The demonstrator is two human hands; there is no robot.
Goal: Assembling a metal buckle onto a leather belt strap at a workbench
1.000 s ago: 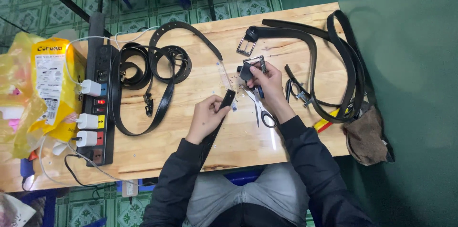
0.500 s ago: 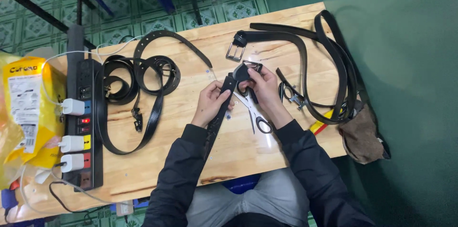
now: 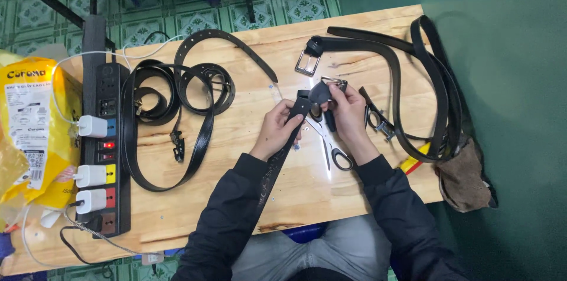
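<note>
In the middle of the frame, the left hand (image 3: 277,127) is gripping the end of a black belt strap (image 3: 276,160), which is running down from the hands, across the left sleeve and toward the lower edge of the wooden bench (image 3: 236,198). The right hand (image 3: 348,113) is closing around a metal buckle (image 3: 331,87) with a dark loop of strap on it, and is holding it right against the strap end. The two pieces are meeting between the fingers, but whether the buckle is already fastened on is not clear; it looks to be in the middle of being fitted, not finished.

Both forearms are coming up from the bottom of the frame and angling inward, with the wrists raised just above the bench and the thumbs pointing toward each other.

Scissors (image 3: 331,145) are lying on the bench just below the right hand. A belt with a silver buckle (image 3: 307,64) already on it is lying in the upper right, curving over the bench's right edge. Coiled belts (image 3: 177,92) are lying in the upper left, beside a black power strip (image 3: 106,145) with plugs in it at the far left.
</note>
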